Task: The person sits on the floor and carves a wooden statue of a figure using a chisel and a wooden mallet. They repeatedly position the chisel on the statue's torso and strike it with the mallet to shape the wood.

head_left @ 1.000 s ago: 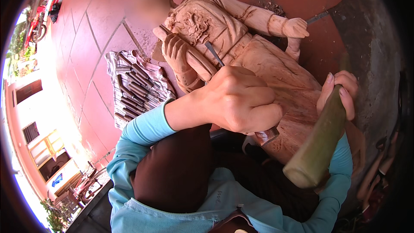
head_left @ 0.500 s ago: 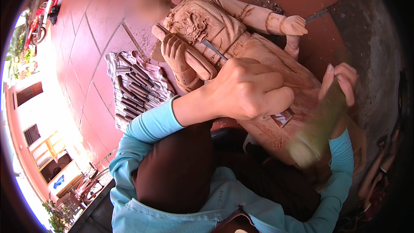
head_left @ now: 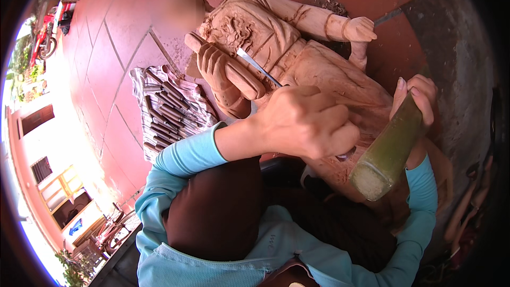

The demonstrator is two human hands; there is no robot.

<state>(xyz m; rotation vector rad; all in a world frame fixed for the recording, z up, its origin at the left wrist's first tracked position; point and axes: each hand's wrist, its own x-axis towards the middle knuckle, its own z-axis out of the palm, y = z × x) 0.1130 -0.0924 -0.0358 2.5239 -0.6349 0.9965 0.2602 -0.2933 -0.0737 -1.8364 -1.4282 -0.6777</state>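
A carved wooden statue (head_left: 332,74) of a robed figure lies on its back in front of me, with a long block held in its carved hand. My left hand (head_left: 308,122) is closed round the handle of a chisel (head_left: 258,67), whose metal blade points at the curly carving on the chest. Whether the blade's tip touches the wood, I cannot tell. In my right hand (head_left: 423,98) is the narrow end of a green club-shaped mallet (head_left: 390,146). Its wide, pale, worn end hangs toward me, apart from the chisel's handle end just left of it.
Several dark-handled chisels (head_left: 166,107) lie on a striped cloth (head_left: 139,77) to the left, on red floor tiles (head_left: 101,87). Wood chips (head_left: 333,6) lie beyond the statue's arm. A bicycle (head_left: 112,236) and a red motorbike (head_left: 47,40) stand at the far left.
The mallet, smeared by motion before, now shows sharply in nearly the same place. My left hand has sunk slightly, and the chisel blade has shifted a little to the left.
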